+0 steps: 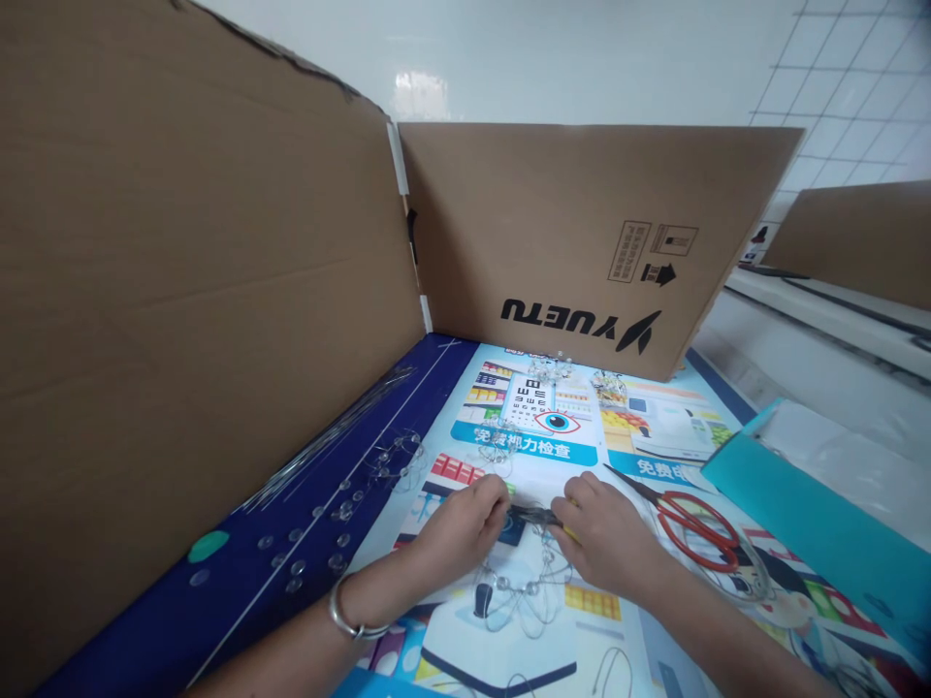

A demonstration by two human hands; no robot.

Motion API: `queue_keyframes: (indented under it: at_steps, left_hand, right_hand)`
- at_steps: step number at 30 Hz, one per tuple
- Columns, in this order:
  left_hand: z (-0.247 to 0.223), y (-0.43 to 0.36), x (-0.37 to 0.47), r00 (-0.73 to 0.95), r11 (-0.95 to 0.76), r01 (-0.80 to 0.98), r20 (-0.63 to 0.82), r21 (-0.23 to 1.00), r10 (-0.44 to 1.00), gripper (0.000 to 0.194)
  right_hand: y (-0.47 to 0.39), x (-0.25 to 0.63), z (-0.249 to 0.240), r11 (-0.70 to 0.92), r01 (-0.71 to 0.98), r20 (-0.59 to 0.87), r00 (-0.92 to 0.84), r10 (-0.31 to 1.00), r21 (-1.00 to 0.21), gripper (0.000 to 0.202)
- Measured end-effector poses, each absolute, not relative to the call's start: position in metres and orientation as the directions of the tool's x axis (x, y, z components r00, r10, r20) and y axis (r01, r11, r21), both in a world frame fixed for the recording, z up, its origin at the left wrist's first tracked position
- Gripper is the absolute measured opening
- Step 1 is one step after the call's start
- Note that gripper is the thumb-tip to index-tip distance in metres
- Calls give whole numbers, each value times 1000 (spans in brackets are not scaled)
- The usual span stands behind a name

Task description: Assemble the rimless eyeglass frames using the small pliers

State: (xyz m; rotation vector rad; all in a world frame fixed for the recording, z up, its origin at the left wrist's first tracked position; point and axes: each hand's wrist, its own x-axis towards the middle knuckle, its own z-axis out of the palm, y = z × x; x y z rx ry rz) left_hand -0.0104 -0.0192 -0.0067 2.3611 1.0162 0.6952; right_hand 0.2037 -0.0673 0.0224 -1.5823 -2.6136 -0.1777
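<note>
Pliers and beaded wire between two hands

The right hand [600,533] is closed around the pliers [534,516], whose metal end points toward the left hand [472,519]; the left hand is closed in a narrow pinch at that end, though what lies between its fingers is too small to tell; a bracelet [353,616] circles the left wrist. The beadwork [528,585], looped wire with clear beads, lies just below the pliers, over the middle of the tabletop [451,397].

Toward the tabletop's right edge the scissors [698,528] lie with red handles toward the near right corner and blades toward the far side; a wire coil [760,572] is beside the handles, and a teal box [821,523] stands farther right.

Along the left edge, on the dark blue border, are wire lengths [327,441], loose beads [338,511] and a green disc [208,546]; more wire pieces lie near that border [400,460], beyond the hands [497,439] and by the far edge [551,368]; one cardboard panel [181,252] rises at the left edge, and a printed panel [567,223] at the far edge.
</note>
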Motion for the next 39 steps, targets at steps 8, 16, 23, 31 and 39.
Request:
queue_keyframes:
  at_steps: [8,16,23,31,39]
  left_hand:
    - [-9,-16,-13,607,-623,487,275,612,746,12]
    - [-9,-16,-13,624,-640,490,275,592,732,12]
    - [-11,-16,-13,634,-649,501,267,573,726,12]
    - [-10,-15,-13,649,-665,501,268,554,712,12]
    - [-9,-16,-14,674,-679,514,244,524,698,13]
  right_hand:
    - [-66,206,19,449,894,130,-443,887,-19,18]
    - [-68,204,20,429,902,139,-419,897,-48,17]
    - [-68,203,18,440,898,139,-438,888,18,15]
    - [-69,202,18,431,902,128,-431,893,27,13]
    - [-70,200,18,429,903,108,-430,896,32,14]
